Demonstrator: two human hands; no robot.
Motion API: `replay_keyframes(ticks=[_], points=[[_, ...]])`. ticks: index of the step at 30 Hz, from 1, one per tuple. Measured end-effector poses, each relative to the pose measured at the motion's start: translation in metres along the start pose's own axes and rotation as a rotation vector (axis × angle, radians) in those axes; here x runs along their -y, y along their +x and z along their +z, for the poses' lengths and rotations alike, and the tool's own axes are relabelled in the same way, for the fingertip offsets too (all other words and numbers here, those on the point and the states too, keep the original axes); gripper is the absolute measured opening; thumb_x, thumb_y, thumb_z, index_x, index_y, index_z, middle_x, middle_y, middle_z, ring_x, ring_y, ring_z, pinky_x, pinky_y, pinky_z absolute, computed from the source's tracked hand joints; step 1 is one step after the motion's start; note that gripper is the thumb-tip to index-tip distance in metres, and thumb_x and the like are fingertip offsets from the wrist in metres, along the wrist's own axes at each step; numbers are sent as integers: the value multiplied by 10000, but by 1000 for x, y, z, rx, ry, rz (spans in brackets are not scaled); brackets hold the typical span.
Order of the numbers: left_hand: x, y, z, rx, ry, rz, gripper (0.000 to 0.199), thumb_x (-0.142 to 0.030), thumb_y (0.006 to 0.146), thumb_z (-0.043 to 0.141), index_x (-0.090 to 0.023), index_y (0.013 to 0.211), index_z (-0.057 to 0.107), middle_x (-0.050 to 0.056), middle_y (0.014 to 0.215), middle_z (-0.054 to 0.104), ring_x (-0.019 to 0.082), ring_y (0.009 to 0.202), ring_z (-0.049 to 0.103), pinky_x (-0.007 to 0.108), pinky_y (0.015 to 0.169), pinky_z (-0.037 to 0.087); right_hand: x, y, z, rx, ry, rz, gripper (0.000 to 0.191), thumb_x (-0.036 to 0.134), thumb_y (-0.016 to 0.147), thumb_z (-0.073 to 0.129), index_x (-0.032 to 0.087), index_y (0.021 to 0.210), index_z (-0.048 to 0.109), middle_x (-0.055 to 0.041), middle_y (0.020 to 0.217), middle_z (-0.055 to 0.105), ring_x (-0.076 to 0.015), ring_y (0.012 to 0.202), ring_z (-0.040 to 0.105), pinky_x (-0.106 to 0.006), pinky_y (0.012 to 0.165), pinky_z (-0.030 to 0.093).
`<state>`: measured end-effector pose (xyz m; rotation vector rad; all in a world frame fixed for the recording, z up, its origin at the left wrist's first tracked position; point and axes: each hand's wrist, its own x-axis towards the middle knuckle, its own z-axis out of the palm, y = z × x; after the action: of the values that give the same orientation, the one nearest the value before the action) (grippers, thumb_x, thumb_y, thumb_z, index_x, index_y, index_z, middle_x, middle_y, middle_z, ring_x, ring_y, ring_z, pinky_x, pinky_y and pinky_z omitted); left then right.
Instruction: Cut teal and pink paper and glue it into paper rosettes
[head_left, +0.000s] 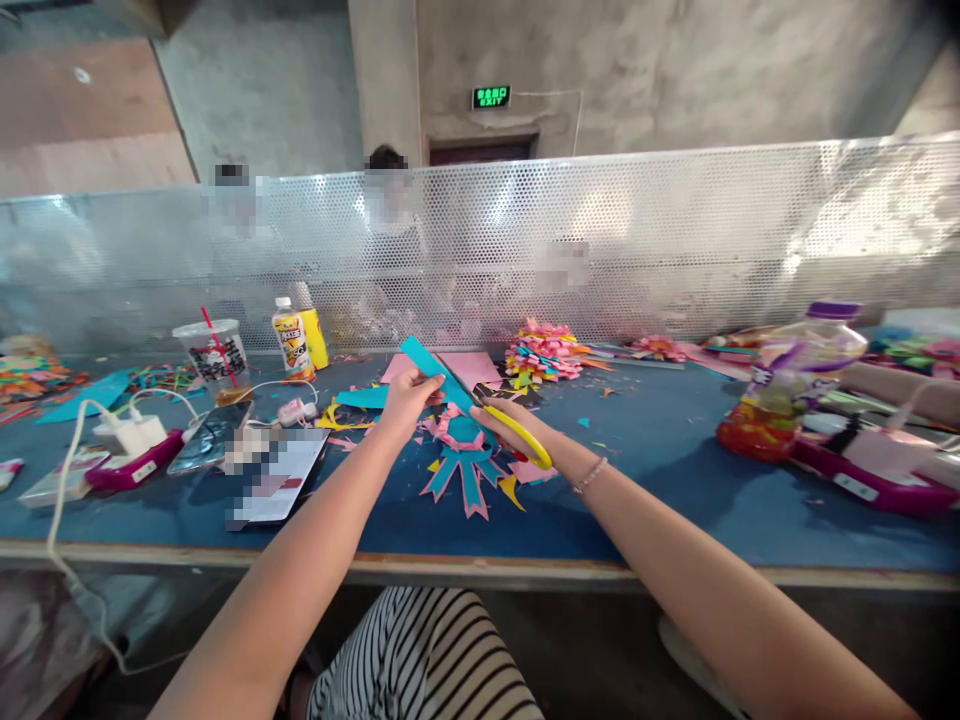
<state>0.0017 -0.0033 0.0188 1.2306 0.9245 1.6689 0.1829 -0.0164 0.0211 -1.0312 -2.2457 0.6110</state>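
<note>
My left hand (pixel 415 393) pinches a long blue paper strip (pixel 424 356) that slants over the middle of the table. Yellow-handled scissors (pixel 517 436) are gripped in my right hand (pixel 504 420), their dark blades pointing up and left beside the strip. Whether the blades touch the strip I cannot tell. Below both hands lies a pink and blue paper rosette (pixel 463 478) with several forked tails. A sheet of pink paper (pixel 480 368) rests just behind the hands, and more blue paper (pixel 362 398) is left of my left hand.
A pile of pink and yellow paper pieces (pixel 545 350) sits behind my right hand. Left are a cup with a red straw (pixel 214 355), a bottle (pixel 291 340), a phone (pixel 210 438) and a tablet (pixel 285 478). A purple-capped bottle (pixel 795 380) stands right. A perforated metal screen (pixel 660 250) backs the table.
</note>
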Motion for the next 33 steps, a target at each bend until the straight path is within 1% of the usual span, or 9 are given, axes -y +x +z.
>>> replay_keyframes(ticks=[6,10,17,20,22,25,27,29,33], points=[[1,0,0,1,-20,-11,302,-319,511,733,-137,627,522,-38,500,531,75,467,521,201,496,433,-1,2,1,-31,-64,-24,443,565,809,344,164,648,440,0,620,474,-105,567,422,-239,551,328],[-2,-1,1,-10,-51,-34,296,-295,502,733,-137,615,510,-39,488,528,74,456,516,200,492,430,-5,4,3,-63,-92,-5,450,577,792,357,169,613,416,13,574,430,-104,542,401,-236,513,294],[-4,-3,2,-24,-84,-52,293,-267,498,730,-142,595,484,-44,472,520,71,445,513,195,476,428,-6,5,2,-62,-82,0,463,588,776,380,169,580,395,21,545,395,-96,522,371,-234,489,272],[-4,-3,3,-19,-87,-53,291,-263,503,729,-142,600,483,-43,477,523,68,441,511,190,470,428,-1,1,0,-44,-19,-21,451,581,784,379,171,597,399,19,551,406,-94,524,381,-231,494,288],[-3,-3,3,-12,-82,-55,292,-266,506,731,-141,613,489,-44,487,525,66,440,510,189,469,429,3,-3,-1,-13,54,-8,446,586,792,365,178,612,382,27,523,396,-86,489,370,-227,475,290],[-3,-4,3,14,-73,-52,295,-270,508,736,-140,623,498,-42,499,526,68,449,515,188,465,428,7,-9,-3,54,172,85,446,615,795,327,194,650,355,56,444,335,-72,385,300,-226,403,252],[-2,-4,3,37,-63,-51,291,-275,516,734,-139,622,500,-39,501,525,71,455,518,186,459,423,7,-10,-4,86,221,126,443,621,796,317,198,669,351,68,422,306,-68,350,264,-227,373,227],[-2,-5,4,45,-50,-60,285,-279,523,730,-139,616,500,-38,495,521,72,457,518,183,452,418,5,-9,-4,90,208,100,439,610,798,335,194,659,355,63,438,314,-67,367,278,-223,384,240],[-4,-7,5,47,-52,-63,280,-275,522,729,-140,620,504,-39,499,524,68,454,514,181,450,413,4,-5,-5,28,113,-19,433,579,797,383,175,640,391,36,539,383,-74,485,353,-216,473,303]])
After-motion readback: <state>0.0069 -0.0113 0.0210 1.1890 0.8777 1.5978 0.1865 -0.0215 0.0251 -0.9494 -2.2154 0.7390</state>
